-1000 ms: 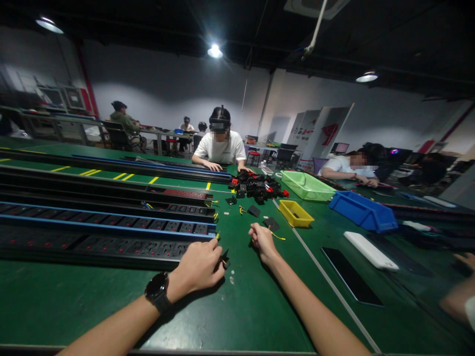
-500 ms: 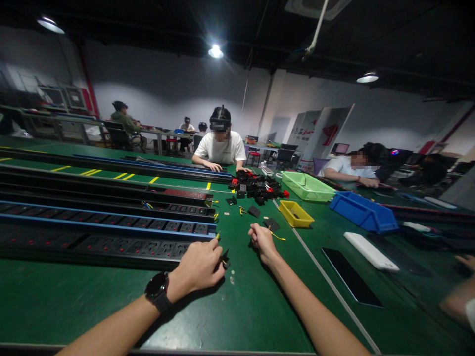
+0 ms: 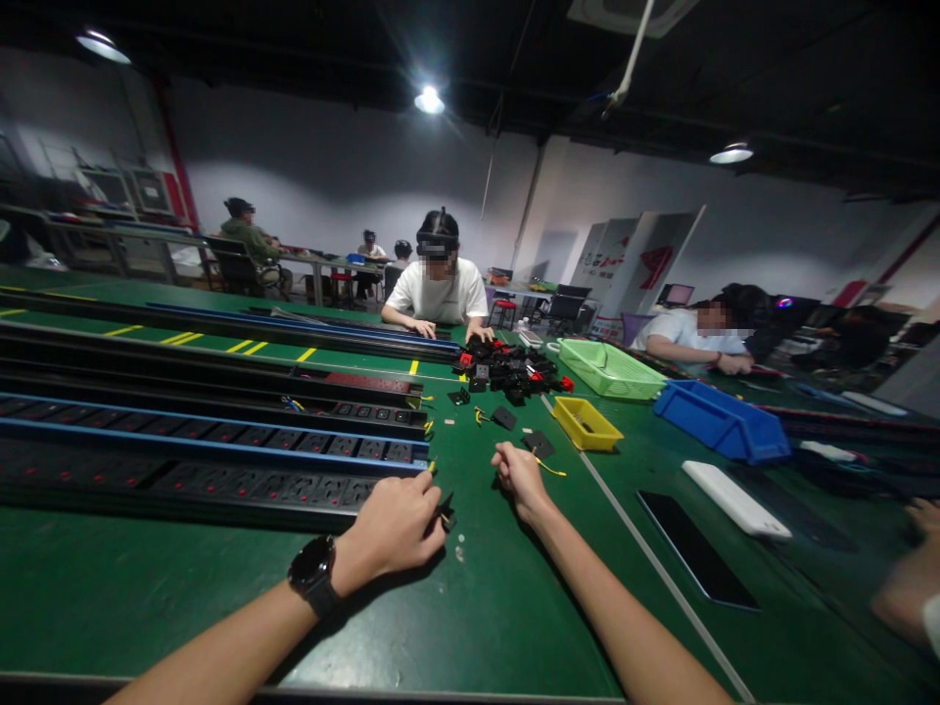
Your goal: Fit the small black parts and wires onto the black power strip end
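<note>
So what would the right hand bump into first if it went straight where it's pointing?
Probably the short yellow wire on the green tabletop, ahead and slightly left of the right hand. How high the hand is isn't clear, so it might pass over.

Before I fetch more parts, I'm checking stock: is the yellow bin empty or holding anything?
Not empty: small pieces show inside the yellow bin, lying below its rim. They are too small to identify.
</note>
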Demonstrator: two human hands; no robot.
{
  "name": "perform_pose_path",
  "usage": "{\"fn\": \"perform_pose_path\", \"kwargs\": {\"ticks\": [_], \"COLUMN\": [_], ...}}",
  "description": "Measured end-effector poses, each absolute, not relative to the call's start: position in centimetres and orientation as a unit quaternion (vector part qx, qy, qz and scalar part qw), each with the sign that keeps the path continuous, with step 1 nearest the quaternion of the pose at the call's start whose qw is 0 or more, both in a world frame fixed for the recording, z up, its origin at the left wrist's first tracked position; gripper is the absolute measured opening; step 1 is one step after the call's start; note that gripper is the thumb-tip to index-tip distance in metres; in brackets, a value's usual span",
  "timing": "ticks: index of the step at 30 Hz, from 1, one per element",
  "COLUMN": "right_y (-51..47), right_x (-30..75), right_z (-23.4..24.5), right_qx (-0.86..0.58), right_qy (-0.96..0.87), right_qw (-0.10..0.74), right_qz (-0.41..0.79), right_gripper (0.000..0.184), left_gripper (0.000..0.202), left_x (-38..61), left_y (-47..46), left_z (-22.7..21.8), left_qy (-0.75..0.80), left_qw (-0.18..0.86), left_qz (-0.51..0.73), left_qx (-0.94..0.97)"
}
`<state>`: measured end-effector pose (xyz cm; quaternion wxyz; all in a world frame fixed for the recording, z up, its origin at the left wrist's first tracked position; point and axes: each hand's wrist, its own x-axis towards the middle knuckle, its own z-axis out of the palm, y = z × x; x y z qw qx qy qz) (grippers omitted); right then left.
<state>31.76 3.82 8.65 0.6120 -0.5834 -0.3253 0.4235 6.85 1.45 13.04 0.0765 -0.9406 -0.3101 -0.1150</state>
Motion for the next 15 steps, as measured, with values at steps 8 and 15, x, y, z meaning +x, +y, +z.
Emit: {"fn": "perform_pose_path", "kwargs": {"ticks": [8,15], "right_y": [3.91,4.02], "right_x": [31.88,31.98], "right_z": [8.42,8.17], "right_qx": [-0.584,-0.583], "right_qy": [-0.331,-0.333], "right_qw": [0.610,0.611], "right_qz": [0.420,0.419], "right_gripper": [0.030,0.031], "left_gripper": [0.018,0.019], "left_x": [6.87,6.92], "left_y": [1.32,1.30], "left_z": [13.24,13.31], "left_qy": [-0.313,-0.313], "left_qw": [0.078,0.081], "left_qz": [-0.113,-0.110], "left_qx": [-0.940,-0.940]}}
